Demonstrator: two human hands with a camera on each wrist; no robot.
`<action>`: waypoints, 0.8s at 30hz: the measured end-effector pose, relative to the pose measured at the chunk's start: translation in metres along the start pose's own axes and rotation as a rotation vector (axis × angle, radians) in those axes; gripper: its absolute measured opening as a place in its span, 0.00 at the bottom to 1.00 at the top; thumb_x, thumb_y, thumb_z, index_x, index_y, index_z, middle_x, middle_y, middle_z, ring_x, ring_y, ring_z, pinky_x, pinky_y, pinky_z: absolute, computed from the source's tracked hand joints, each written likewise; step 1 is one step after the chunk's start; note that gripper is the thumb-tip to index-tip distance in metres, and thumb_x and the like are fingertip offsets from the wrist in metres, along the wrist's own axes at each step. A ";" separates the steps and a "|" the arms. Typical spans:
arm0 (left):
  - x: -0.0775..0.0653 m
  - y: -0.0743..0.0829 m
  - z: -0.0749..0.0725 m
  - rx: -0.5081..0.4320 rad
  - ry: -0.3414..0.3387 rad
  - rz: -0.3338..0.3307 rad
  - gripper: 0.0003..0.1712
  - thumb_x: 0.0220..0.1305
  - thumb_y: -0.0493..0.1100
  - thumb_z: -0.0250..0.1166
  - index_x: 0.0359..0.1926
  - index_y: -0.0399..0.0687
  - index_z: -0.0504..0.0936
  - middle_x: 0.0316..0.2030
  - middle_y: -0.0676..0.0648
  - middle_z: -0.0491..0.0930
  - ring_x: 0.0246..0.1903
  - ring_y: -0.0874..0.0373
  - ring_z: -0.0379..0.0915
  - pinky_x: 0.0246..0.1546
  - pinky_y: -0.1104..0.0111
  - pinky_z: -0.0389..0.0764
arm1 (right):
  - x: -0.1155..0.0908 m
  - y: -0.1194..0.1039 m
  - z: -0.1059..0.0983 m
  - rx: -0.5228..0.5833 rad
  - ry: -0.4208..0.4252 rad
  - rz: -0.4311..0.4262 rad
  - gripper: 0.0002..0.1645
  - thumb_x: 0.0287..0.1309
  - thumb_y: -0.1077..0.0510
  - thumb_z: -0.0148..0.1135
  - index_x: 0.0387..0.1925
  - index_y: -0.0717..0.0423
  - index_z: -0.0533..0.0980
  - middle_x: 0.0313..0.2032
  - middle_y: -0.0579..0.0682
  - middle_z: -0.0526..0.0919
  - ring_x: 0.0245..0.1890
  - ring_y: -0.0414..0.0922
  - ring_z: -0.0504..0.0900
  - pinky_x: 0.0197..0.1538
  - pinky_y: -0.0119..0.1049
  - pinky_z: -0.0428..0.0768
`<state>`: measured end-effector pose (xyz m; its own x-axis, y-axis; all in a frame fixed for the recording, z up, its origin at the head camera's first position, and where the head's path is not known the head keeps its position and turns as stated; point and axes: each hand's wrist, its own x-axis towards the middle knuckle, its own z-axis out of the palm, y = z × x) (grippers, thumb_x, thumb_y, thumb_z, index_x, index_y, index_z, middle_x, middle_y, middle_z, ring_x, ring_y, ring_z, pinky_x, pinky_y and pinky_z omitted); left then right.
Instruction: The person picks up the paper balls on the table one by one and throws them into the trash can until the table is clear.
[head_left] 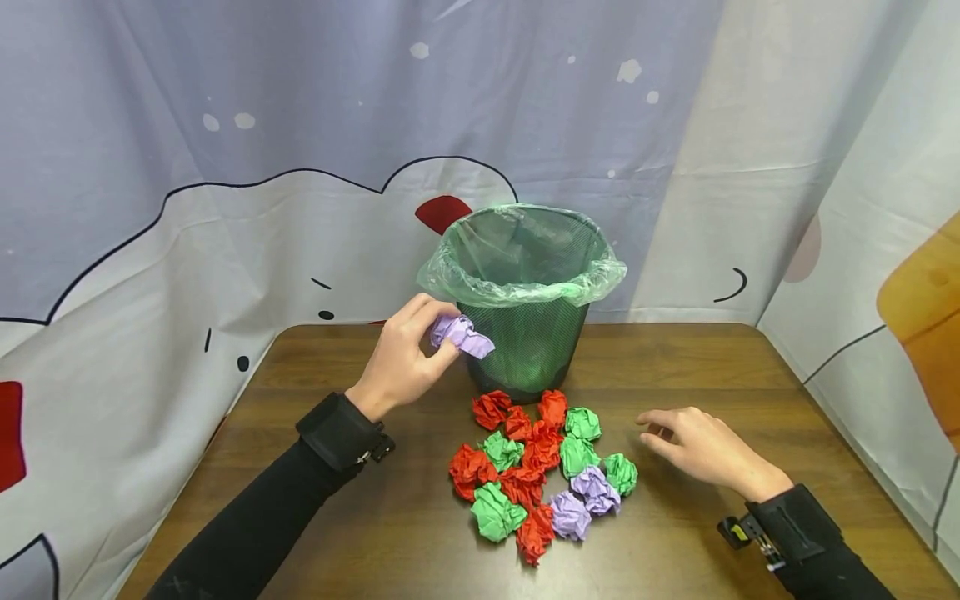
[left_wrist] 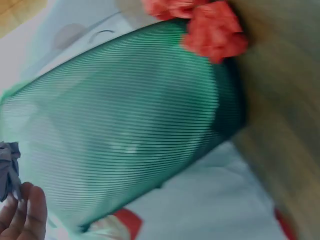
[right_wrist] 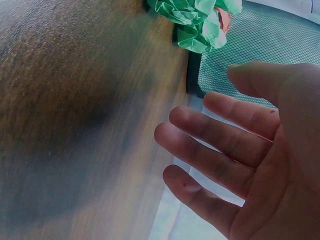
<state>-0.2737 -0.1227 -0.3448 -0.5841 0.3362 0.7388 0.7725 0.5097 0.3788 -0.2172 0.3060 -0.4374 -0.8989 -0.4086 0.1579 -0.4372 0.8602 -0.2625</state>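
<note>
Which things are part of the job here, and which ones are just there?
Seem to be for the job:
crumpled purple paper, pinched in the left grip
red paper balls on the table
green paper balls there too
two purple paper balls
bin with its green liner

Just there:
patterned cloth behind
wooden table underneath
black wrist straps

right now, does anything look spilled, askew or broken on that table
Nothing looks spilled or broken. The bin stands upright, its green liner folded outward. The one untidy spot is the cluster of crumpled paper balls lying loose on the table in front of the bin, rather than inside.
</note>
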 end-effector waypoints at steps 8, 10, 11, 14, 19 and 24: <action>0.037 0.020 -0.015 -0.061 0.174 0.123 0.18 0.56 0.41 0.60 0.48 0.40 0.82 0.39 0.44 0.77 0.36 0.57 0.71 0.37 0.70 0.71 | 0.000 -0.001 0.000 0.013 -0.002 -0.001 0.15 0.65 0.52 0.65 0.51 0.52 0.84 0.33 0.36 0.85 0.33 0.31 0.81 0.36 0.35 0.80; 0.048 0.021 -0.017 -0.047 0.199 0.123 0.18 0.56 0.41 0.60 0.48 0.40 0.82 0.38 0.44 0.76 0.35 0.56 0.71 0.37 0.69 0.71 | 0.000 -0.001 0.001 0.013 0.001 0.000 0.16 0.64 0.52 0.65 0.51 0.52 0.84 0.33 0.35 0.85 0.33 0.31 0.81 0.36 0.36 0.80; 0.053 0.020 -0.018 -0.044 0.207 0.119 0.18 0.57 0.41 0.60 0.48 0.39 0.82 0.38 0.43 0.76 0.35 0.55 0.71 0.37 0.68 0.72 | 0.000 -0.001 0.001 0.012 0.003 -0.001 0.16 0.64 0.52 0.65 0.51 0.52 0.84 0.33 0.35 0.85 0.34 0.31 0.81 0.36 0.36 0.80; 0.068 0.020 -0.020 -0.034 0.215 0.082 0.18 0.57 0.41 0.61 0.49 0.38 0.82 0.39 0.42 0.76 0.36 0.54 0.72 0.37 0.65 0.74 | -0.001 -0.001 0.002 0.015 0.008 -0.003 0.16 0.64 0.52 0.65 0.51 0.53 0.84 0.33 0.35 0.85 0.34 0.31 0.81 0.37 0.36 0.80; 0.089 0.020 -0.025 0.009 0.165 -0.033 0.19 0.60 0.41 0.64 0.52 0.41 0.81 0.42 0.43 0.77 0.40 0.53 0.72 0.41 0.62 0.75 | -0.002 0.001 0.002 0.020 0.008 0.000 0.16 0.65 0.52 0.65 0.51 0.52 0.84 0.33 0.34 0.85 0.34 0.30 0.81 0.37 0.35 0.80; 0.110 0.022 -0.027 0.076 0.091 -0.138 0.18 0.62 0.43 0.63 0.53 0.47 0.81 0.43 0.48 0.77 0.41 0.55 0.71 0.43 0.64 0.71 | -0.004 0.004 0.002 0.020 0.012 0.004 0.16 0.65 0.52 0.65 0.51 0.52 0.84 0.32 0.33 0.84 0.33 0.30 0.80 0.36 0.34 0.79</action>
<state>-0.3140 -0.0959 -0.2405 -0.6556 0.1879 0.7313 0.6637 0.6053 0.4394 -0.2155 0.3108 -0.4407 -0.9003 -0.4014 0.1683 -0.4342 0.8554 -0.2825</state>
